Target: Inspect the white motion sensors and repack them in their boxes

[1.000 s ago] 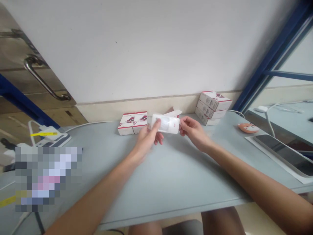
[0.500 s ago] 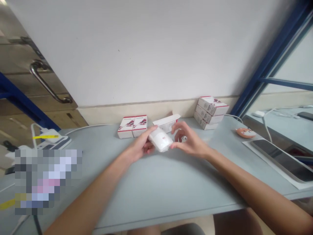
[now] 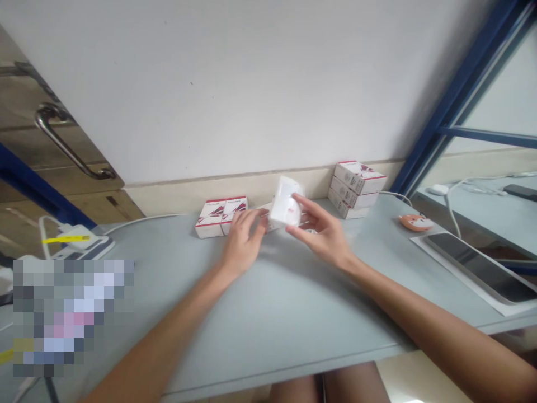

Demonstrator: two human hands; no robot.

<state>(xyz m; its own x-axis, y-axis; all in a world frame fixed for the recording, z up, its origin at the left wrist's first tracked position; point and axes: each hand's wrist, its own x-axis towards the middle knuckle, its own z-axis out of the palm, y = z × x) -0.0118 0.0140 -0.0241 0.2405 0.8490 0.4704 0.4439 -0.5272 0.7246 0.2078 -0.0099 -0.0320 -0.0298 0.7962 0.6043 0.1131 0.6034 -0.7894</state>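
My right hand (image 3: pixel 321 232) grips a white plastic device (image 3: pixel 286 204) between thumb and fingers, raised and tilted above the desk. A small red mark shows on the device's face. My left hand (image 3: pixel 244 238) holds nothing that I can make out. Its fingers are bent and apart, pointing at a white carton (image 3: pixel 273 223) that lies mostly hidden behind the device. Whether the fingertips touch that carton cannot be seen. Just left of it, two white-and-red boxes (image 3: pixel 220 215) sit side by side, partly covered by my left hand.
Three similar boxes (image 3: pixel 356 189) are stacked against the wall. An orange mouse (image 3: pixel 416 222) and a dark phone-like slab (image 3: pixel 482 267) on a white sheet lie to the right. On the left are a power strip (image 3: pixel 94 246) with cables and a blurred-out patch.
The white device has passed from my left hand to my right and been lifted and turned more upright. My left hand has let go and moved beside the carton.
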